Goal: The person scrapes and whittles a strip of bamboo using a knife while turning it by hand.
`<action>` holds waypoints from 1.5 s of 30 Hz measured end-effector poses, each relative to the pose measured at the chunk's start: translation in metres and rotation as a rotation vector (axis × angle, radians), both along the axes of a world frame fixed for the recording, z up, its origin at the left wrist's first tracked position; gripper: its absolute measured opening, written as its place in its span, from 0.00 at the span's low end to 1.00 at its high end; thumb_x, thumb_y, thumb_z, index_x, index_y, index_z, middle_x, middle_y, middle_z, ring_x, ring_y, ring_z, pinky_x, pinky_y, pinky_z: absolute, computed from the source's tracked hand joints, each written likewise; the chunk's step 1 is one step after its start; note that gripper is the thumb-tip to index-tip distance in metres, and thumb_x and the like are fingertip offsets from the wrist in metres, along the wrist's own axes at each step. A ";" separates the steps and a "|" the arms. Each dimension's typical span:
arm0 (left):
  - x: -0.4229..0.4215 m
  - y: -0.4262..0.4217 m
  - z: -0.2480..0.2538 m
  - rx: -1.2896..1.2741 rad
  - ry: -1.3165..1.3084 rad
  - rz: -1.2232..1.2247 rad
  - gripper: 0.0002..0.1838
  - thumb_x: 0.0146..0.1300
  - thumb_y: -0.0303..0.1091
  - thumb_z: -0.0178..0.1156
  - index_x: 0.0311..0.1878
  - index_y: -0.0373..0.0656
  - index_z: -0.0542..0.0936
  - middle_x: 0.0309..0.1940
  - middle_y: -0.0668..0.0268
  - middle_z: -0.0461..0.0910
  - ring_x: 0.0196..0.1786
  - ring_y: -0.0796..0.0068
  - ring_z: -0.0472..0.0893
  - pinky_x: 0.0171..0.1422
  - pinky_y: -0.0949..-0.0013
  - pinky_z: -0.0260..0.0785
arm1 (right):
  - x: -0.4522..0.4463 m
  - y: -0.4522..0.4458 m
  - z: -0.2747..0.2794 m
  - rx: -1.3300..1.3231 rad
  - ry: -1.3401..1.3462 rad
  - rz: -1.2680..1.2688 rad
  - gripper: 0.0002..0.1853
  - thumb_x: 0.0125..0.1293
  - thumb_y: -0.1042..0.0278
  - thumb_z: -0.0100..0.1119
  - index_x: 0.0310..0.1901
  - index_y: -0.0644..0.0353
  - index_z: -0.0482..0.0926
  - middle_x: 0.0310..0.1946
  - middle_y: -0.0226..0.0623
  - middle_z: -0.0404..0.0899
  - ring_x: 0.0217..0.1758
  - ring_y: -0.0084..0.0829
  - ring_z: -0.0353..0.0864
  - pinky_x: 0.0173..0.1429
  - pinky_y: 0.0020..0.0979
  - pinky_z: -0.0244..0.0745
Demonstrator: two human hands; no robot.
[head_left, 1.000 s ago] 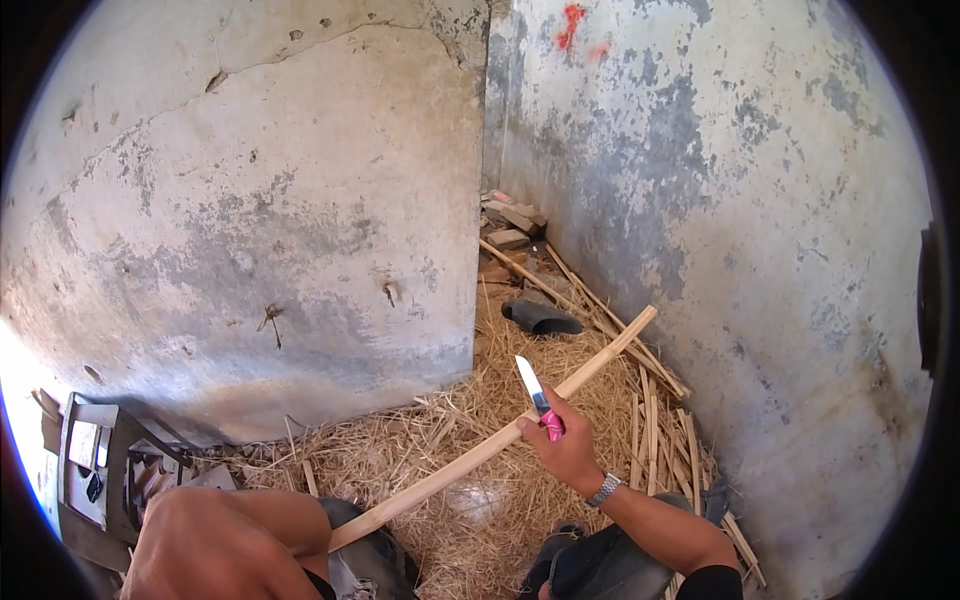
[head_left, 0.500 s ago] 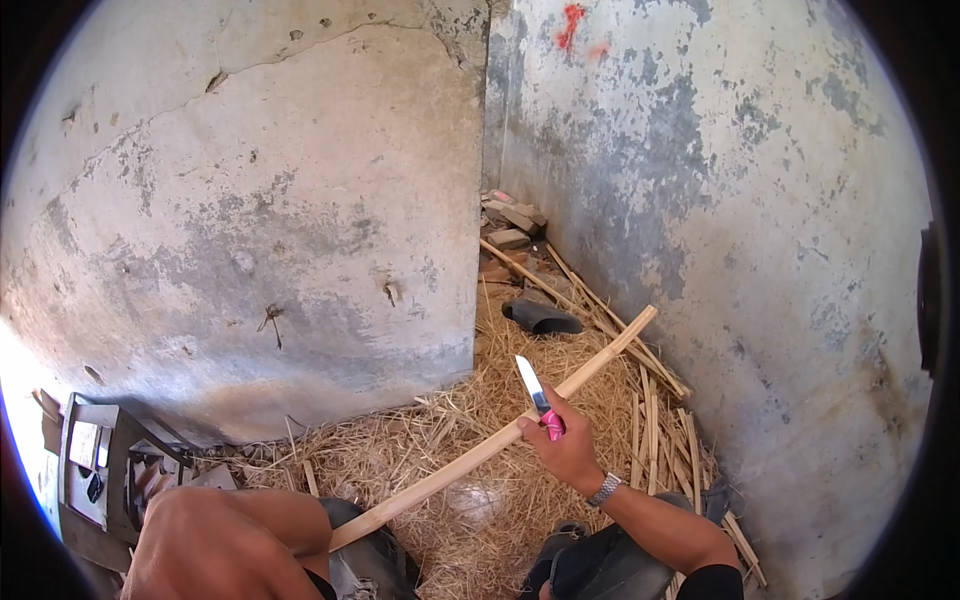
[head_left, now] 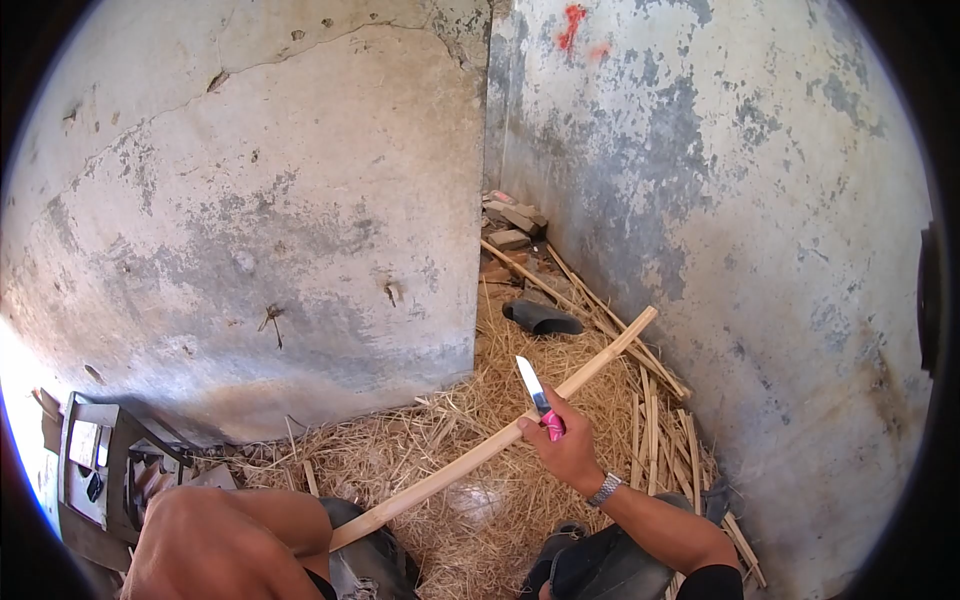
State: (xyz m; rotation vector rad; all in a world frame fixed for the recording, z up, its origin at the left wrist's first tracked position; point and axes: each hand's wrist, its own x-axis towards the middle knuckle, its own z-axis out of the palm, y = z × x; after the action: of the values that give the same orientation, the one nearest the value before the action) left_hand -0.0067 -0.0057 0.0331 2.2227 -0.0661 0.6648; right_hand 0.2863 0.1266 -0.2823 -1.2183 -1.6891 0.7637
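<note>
A long, pale wooden strip slants above coarse straw; the right hand, thumb on the wood, curls snugly round a pink-handled knife. Left hand hidden, grip impossible to tell.

The head camera looks forward and down, with the knees close below and walls beyond.

Wooden strip, near end hidden
</note>
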 end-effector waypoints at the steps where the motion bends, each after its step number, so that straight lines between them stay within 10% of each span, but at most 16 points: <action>1: 0.001 -0.002 -0.006 -0.011 -0.066 0.017 0.12 0.68 0.24 0.54 0.31 0.53 0.67 0.39 0.61 0.92 0.12 0.84 0.58 0.22 0.71 0.52 | 0.000 0.000 0.000 0.001 0.008 -0.001 0.37 0.69 0.64 0.74 0.72 0.77 0.70 0.39 0.32 0.81 0.38 0.17 0.77 0.42 0.23 0.76; 21: -0.006 -0.015 -0.038 0.034 -0.275 0.142 0.08 0.68 0.19 0.56 0.36 0.46 0.73 0.43 0.56 0.91 0.13 0.81 0.63 0.17 0.71 0.60 | 0.000 -0.002 -0.002 -0.013 0.027 -0.005 0.36 0.68 0.64 0.74 0.72 0.74 0.72 0.40 0.32 0.81 0.40 0.17 0.77 0.45 0.24 0.77; 27: -0.036 -0.007 -0.026 -0.034 -0.095 0.219 0.20 0.71 0.21 0.56 0.65 0.42 0.77 0.63 0.48 0.82 0.28 0.67 0.85 0.35 0.71 0.81 | 0.000 -0.009 0.012 0.138 0.042 -0.039 0.35 0.67 0.62 0.74 0.72 0.66 0.74 0.31 0.28 0.77 0.30 0.17 0.70 0.34 0.24 0.70; 30: -0.024 -0.005 -0.029 0.280 0.076 0.583 0.31 0.65 0.42 0.65 0.68 0.37 0.71 0.69 0.47 0.77 0.39 0.62 0.88 0.40 0.68 0.83 | -0.001 -0.014 0.022 0.143 0.022 -0.041 0.34 0.68 0.66 0.73 0.72 0.70 0.73 0.37 0.26 0.77 0.36 0.16 0.72 0.40 0.22 0.73; 34: -0.004 -0.017 -0.065 0.284 0.460 1.088 0.46 0.64 0.63 0.67 0.67 0.27 0.69 0.71 0.40 0.73 0.54 0.55 0.87 0.52 0.59 0.82 | 0.002 -0.022 0.044 0.151 0.179 -0.002 0.36 0.67 0.72 0.72 0.75 0.66 0.70 0.39 0.24 0.78 0.34 0.14 0.69 0.36 0.21 0.70; 38: -0.032 -0.056 -0.214 0.365 0.712 1.179 0.45 0.65 0.63 0.66 0.68 0.29 0.70 0.71 0.38 0.69 0.61 0.39 0.79 0.67 0.41 0.71 | 0.009 -0.026 0.065 0.411 0.266 -0.119 0.34 0.69 0.75 0.69 0.76 0.65 0.70 0.34 0.21 0.75 0.30 0.13 0.67 0.33 0.21 0.67; 45: -0.035 -0.118 -0.297 0.037 0.237 1.520 0.14 0.72 0.37 0.66 0.48 0.37 0.76 0.41 0.46 0.82 0.40 0.52 0.85 0.42 0.53 0.75 | -0.021 -0.084 0.180 0.630 0.537 -0.085 0.33 0.76 0.70 0.65 0.77 0.69 0.65 0.35 0.26 0.80 0.28 0.12 0.70 0.28 0.19 0.65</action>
State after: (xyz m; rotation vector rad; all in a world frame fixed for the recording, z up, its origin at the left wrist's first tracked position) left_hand -0.0421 -0.1240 -0.2639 2.0272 1.8485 1.0921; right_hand 0.2649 0.0430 -0.1019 -0.5714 -1.2710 0.4009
